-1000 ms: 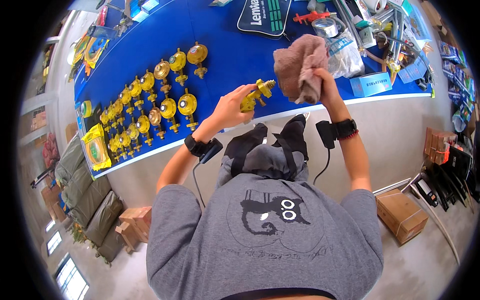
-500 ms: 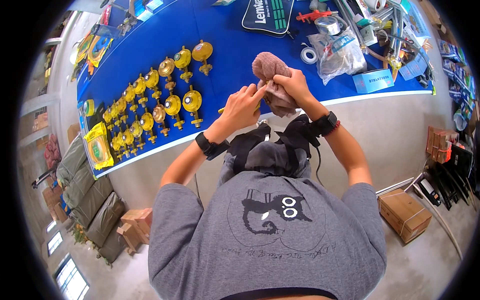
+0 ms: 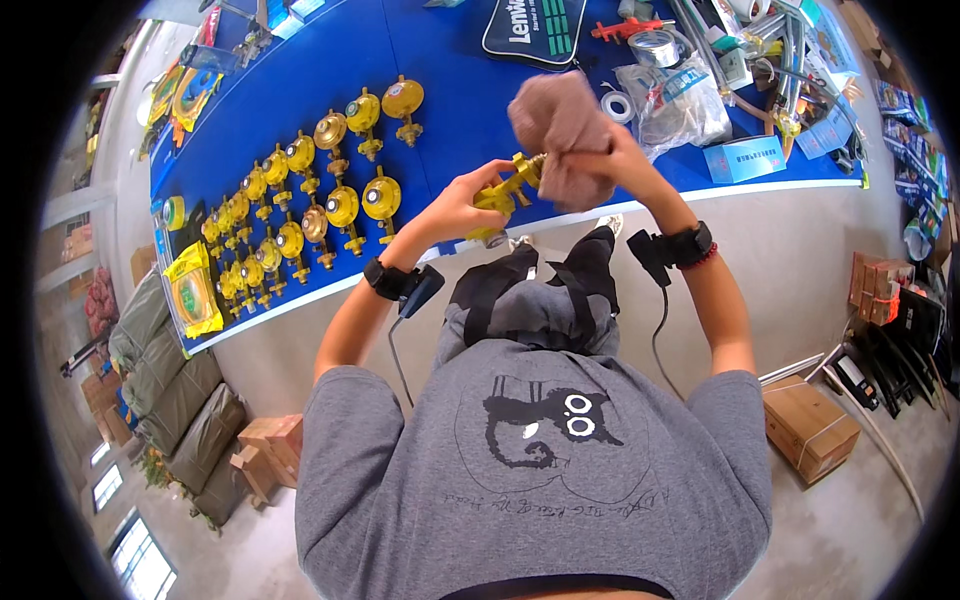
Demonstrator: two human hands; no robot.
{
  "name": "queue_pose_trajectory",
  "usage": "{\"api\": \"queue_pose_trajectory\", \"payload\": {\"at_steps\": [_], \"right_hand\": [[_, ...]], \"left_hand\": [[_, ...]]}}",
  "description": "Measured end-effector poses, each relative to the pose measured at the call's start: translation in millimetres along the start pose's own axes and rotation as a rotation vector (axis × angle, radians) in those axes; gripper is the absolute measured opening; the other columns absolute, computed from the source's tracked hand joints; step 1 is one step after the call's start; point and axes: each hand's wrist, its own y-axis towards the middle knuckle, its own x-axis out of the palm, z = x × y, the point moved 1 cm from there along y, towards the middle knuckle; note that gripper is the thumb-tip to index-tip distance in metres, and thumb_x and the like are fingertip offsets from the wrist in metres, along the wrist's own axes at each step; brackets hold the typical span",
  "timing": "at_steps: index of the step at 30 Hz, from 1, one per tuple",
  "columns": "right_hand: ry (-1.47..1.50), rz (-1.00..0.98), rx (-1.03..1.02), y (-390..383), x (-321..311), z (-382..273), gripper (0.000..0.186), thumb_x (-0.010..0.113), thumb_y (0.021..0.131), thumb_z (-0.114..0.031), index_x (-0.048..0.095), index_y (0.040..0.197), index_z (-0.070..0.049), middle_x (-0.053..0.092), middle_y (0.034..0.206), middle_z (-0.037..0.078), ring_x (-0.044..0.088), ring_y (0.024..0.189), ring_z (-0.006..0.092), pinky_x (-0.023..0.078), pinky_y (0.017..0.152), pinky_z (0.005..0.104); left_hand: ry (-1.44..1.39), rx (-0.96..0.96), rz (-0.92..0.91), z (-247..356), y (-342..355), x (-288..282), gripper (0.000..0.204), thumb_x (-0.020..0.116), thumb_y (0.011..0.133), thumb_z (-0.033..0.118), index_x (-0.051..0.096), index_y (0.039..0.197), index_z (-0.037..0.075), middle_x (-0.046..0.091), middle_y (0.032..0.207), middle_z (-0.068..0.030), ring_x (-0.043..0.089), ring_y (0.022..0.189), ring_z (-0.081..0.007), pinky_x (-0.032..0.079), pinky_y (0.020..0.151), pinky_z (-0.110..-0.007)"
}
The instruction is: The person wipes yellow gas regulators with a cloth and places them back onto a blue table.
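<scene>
My left hand (image 3: pixel 455 207) is closed around a yellow gas regulator (image 3: pixel 512 187), lifted at the table's near edge. A brownish-pink cloth (image 3: pixel 562 118) is bunched in my right hand (image 3: pixel 627 168), with the fingers mostly behind its folds. The regulator's threaded end meets the cloth's left side. Left of my hands, several more yellow gas regulators (image 3: pixel 381 197) lie in two rows on the blue table (image 3: pixel 450 110), their round heads mostly facing up.
A dark zip pouch (image 3: pixel 535 28) lies at the far side, with a white tape roll (image 3: pixel 617 106), a clear plastic bag (image 3: pixel 682 105) and a blue card (image 3: pixel 745 160) to the right. A yellow package (image 3: pixel 193 290) sits at the left corner. Cartons (image 3: pixel 810 430) stand on the floor.
The regulator now shows plainly in my left hand, where the cloth and fingers mostly hid it before. My right hand has moved slightly right with the cloth, and my wrists have turned.
</scene>
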Motion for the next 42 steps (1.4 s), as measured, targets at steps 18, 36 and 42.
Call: {"api": "queue_pose_trajectory", "payload": {"at_steps": [18,36,42], "right_hand": [[0.568,0.324,0.111,9,-12,24,0.036,0.060,0.081,-0.018,0.055,0.111,0.001,0.060,0.103,0.011,0.061,0.092,0.0196,0.049,0.081,0.0297],[-0.459,0.115,-0.352,-13,67,2,0.045,0.063,0.066,-0.015,0.059,0.110,-0.007,0.062,0.104,0.016,0.060,0.096,0.0309,0.046,0.085,0.0353],[-0.692,0.108,-0.262,-4,67,-6,0.039,0.065,0.066,-0.022,0.064,0.104,-0.013,0.064,0.100,0.014,0.060,0.092,0.0326,0.049,0.081,0.0394]], "left_hand": [[-0.870,-0.087,0.102,8,-10,3,0.068,0.064,0.070,0.015,0.034,0.131,0.007,0.051,0.115,-0.0146,0.057,0.101,-0.0223,0.048,0.086,-0.030],[0.384,0.009,0.602,-1,16,21,0.068,0.077,0.066,0.029,0.046,0.123,0.008,0.052,0.121,-0.0119,0.057,0.105,-0.0279,0.047,0.085,-0.036],[-0.019,0.091,0.542,-2,9,17,0.052,0.071,0.073,0.026,0.051,0.117,0.007,0.058,0.113,-0.0087,0.058,0.103,-0.0226,0.045,0.088,-0.030]]}}
